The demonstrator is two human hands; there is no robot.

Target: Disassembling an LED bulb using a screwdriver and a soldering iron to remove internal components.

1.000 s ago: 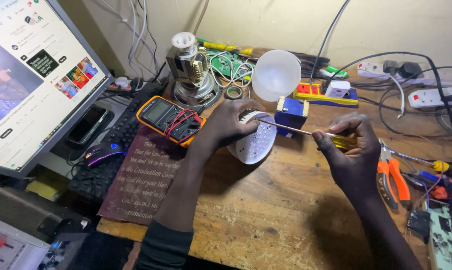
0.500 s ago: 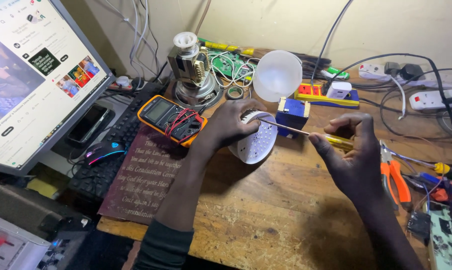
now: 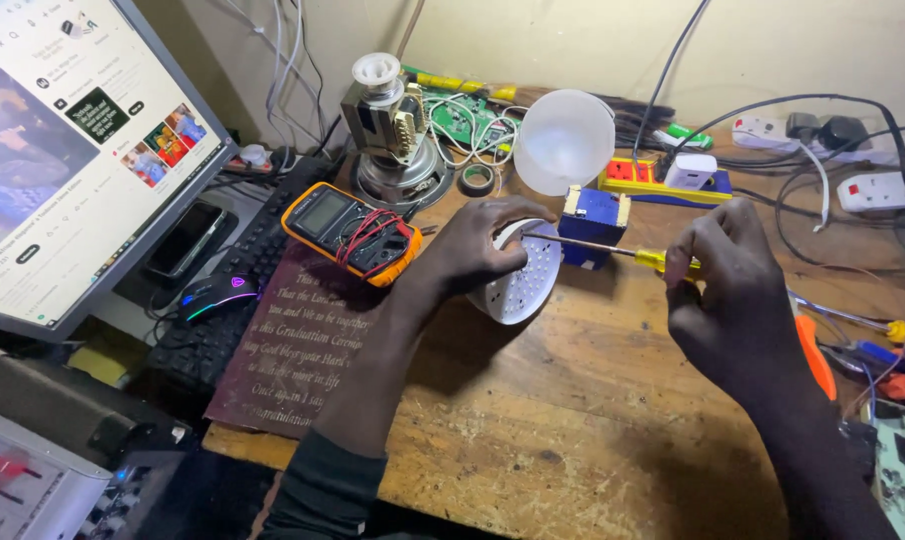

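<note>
My left hand (image 3: pixel 478 245) grips a white LED bulb body (image 3: pixel 526 280) lying on its side on the wooden bench (image 3: pixel 573 440), its round dotted LED plate facing right. My right hand (image 3: pixel 733 300) holds a screwdriver (image 3: pixel 613 250) with a yellow handle; its thin metal shaft runs left and its tip touches the upper edge of the LED plate. The bulb's frosted white dome (image 3: pixel 565 140) lies detached behind them.
An orange multimeter (image 3: pixel 351 232) with red leads sits to the left on a maroon printed board (image 3: pixel 303 350). A monitor (image 3: pixel 63 150), keyboard and lit mouse (image 3: pixel 213 295) stand at left. A blue box (image 3: pixel 593 215), power strips (image 3: pixel 878 190), cables and orange pliers (image 3: pixel 813 355) crowd the back and right.
My hands stay on the bulb and screwdriver, shifting only a little. The screwdriver tip remains at the LED plate's edge.
</note>
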